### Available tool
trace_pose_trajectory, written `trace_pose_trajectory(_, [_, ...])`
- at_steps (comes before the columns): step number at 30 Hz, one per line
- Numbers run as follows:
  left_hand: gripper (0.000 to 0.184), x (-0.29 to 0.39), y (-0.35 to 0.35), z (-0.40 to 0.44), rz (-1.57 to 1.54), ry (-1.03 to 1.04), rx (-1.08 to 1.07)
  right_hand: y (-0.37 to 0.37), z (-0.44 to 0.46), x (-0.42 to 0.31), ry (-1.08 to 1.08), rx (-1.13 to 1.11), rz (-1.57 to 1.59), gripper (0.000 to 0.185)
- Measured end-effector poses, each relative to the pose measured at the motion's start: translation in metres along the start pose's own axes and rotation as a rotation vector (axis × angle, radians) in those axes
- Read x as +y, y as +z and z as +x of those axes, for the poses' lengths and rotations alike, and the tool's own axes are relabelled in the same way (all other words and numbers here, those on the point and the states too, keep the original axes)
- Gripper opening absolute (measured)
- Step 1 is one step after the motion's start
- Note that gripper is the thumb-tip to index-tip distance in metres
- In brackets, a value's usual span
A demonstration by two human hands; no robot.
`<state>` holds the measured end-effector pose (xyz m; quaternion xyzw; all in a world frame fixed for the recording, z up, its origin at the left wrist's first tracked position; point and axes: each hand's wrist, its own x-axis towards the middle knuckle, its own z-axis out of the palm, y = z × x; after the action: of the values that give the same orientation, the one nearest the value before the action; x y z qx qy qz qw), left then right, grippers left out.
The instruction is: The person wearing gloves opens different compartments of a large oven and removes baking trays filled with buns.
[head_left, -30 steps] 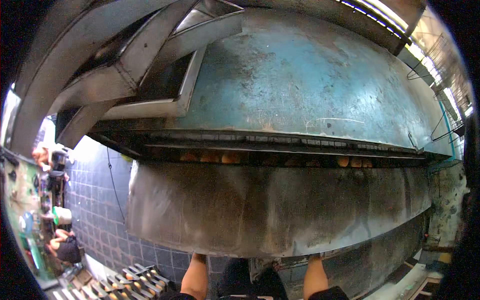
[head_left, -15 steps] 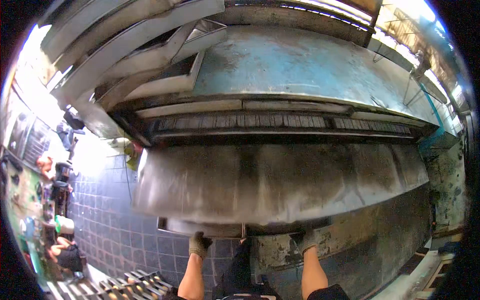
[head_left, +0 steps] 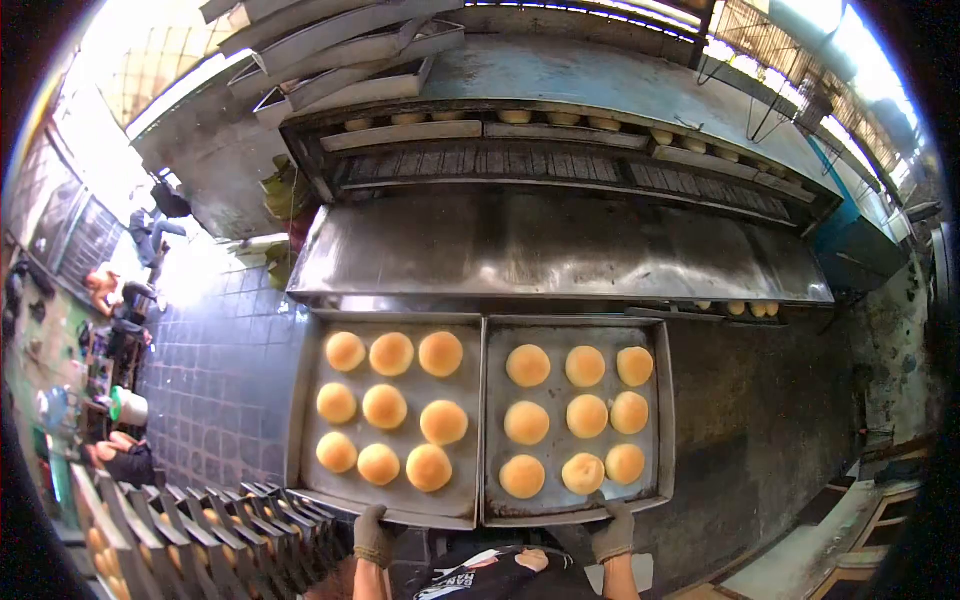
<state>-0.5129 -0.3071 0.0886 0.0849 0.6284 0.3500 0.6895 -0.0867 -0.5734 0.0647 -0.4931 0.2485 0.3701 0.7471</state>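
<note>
Two metal trays of round golden buns lie side by side in front of my body. My left hand [head_left: 373, 536], in a grey glove, grips the near edge of the left tray [head_left: 294, 420]. On the right, my gloved right hand [head_left: 613, 531] has its fingers curled over the near edge of the right tray [head_left: 666, 420], close to a bun [head_left: 583, 472] with a wrinkled top. Several buns [head_left: 384, 406] sit in loose rows on each tray. Beyond the trays is the steel oven shelf [head_left: 560, 245].
The blue-topped oven [head_left: 560, 75] holds more buns in its upper slot. Stacked empty trays [head_left: 350, 85] stand on it. A rack [head_left: 200, 525] of filled trays is at the lower left. People [head_left: 128, 458] are on the far left, near a white bucket [head_left: 132, 406].
Both trays have come out from under the shelf toward me, and their buns now show. My gloved hands, hidden at first, are visible at the near edges. The view has shifted.
</note>
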Motion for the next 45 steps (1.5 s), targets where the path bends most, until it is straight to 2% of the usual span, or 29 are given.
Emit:
trace_pose_trajectory(3, [0.026, 0.006, -0.015, -0.018, -0.058, 0.05, -0.041, -0.006, -0.024, -0.014, 0.017, -0.015, 0.037, 0.021])
trace_pose_trajectory(5, [0.026, 0.029, 0.01, -0.039, -0.047, 0.069, -0.059, -0.004, -0.021, -0.022, 0.02, -0.046, 0.103, 0.028])
trace_pose_trajectory(6, [0.026, 0.042, 0.025, -0.044, -0.001, 0.168, -0.107, 0.006, -0.016, -0.027, 0.017, -0.052, 0.103, 0.028])
trace_pose_trajectory(7, [0.027, 0.055, 0.044, -0.045, 0.046, 0.268, -0.155, 0.026, -0.009, -0.036, -0.013, -0.029, 0.079, 0.031])
trace_pose_trajectory(9, [0.03, 0.085, 0.099, -0.039, -0.043, 0.23, -0.145, 0.074, 0.014, -0.056, -0.046, -0.016, 0.061, 0.034])
trace_pose_trajectory(11, [0.03, 0.118, 0.158, -0.029, -0.067, 0.269, -0.156, 0.134, 0.04, -0.079, -0.053, -0.16, 0.126, 0.036])
trace_pose_trajectory(12, [0.03, 0.135, 0.182, -0.017, -0.065, 0.271, -0.166, 0.168, 0.047, -0.093, -0.06, -0.162, 0.134, 0.036])
trace_pose_trajectory(14, [0.029, 0.162, 0.231, 0.025, -0.014, 0.307, -0.168, 0.234, 0.059, -0.123, -0.018, -0.225, 0.01, 0.022])
trace_pose_trajectory(18, [0.029, 0.211, 0.312, 0.11, 0.002, 0.249, -0.122, 0.329, 0.131, -0.141, 0.003, -0.241, 0.105, 0.025])
trace_pose_trajectory(22, [0.034, 0.247, 0.366, 0.142, 0.003, 0.228, -0.155, 0.393, 0.164, -0.156, -0.035, -0.169, 0.076, 0.021])
trace_pose_trajectory(25, [0.033, 0.268, 0.399, 0.146, 0.024, 0.236, -0.106, 0.42, 0.191, -0.162, -0.053, -0.201, 0.096, 0.025])
trace_pose_trajectory(28, [0.032, 0.296, 0.442, 0.155, 0.015, 0.227, -0.105, 0.438, 0.238, -0.171, -0.012, -0.18, -0.015, 0.031])
trace_pose_trajectory(30, [0.032, 0.309, 0.464, 0.176, -0.019, 0.227, -0.103, 0.457, 0.28, -0.173, -0.127, -0.059, -0.19, 0.044])
trace_pose_trajectory(31, [0.034, 0.315, 0.474, 0.199, 0.011, 0.235, -0.091, 0.472, 0.292, -0.175, -0.165, -0.016, -0.247, 0.048])
trace_pose_trajectory(33, [0.037, 0.333, 0.504, 0.226, 0.052, 0.246, -0.09, 0.534, 0.294, -0.194, -0.07, 0.019, -0.249, 0.06])
trace_pose_trajectory(35, [0.045, 0.351, 0.546, 0.238, 0.093, 0.271, -0.063, 0.576, 0.33, -0.207, -0.095, -0.019, -0.256, 0.059])
trace_pose_trajectory(36, [0.05, 0.344, 0.537, 0.324, -0.1, 0.178, -0.286, 0.594, 0.356, -0.212, -0.126, -0.049, -0.272, 0.059])
trace_pose_trajectory(37, [0.05, 0.346, 0.548, 0.38, -0.088, 0.177, -0.29, 0.613, 0.385, -0.217, -0.162, -0.079, -0.318, 0.058])
trace_pose_trajectory(38, [0.055, 0.349, 0.563, 0.412, 0.039, 0.317, -0.411, 0.628, 0.417, -0.223, -0.199, -0.113, -0.372, 0.058])
trace_pose_trajectory(41, [0.061, 0.365, 0.6, 0.464, 0.226, 0.521, -0.569, 0.668, 0.51, -0.233, -0.359, -0.236, -0.642, 0.056])
trace_pose_trajectory(43, [0.059, 0.393, 0.65, 0.475, 0.33, 0.662, -0.632, 0.68, 0.586, -0.234, -0.624, -0.368, -1.008, 0.056])
trace_pose_trajectory(45, [0.059, 0.41, 0.678, 0.487, 0.408, 0.763, -0.682, 0.68, 0.665, -0.232, -1.095, -0.527, -1.426, 0.055])
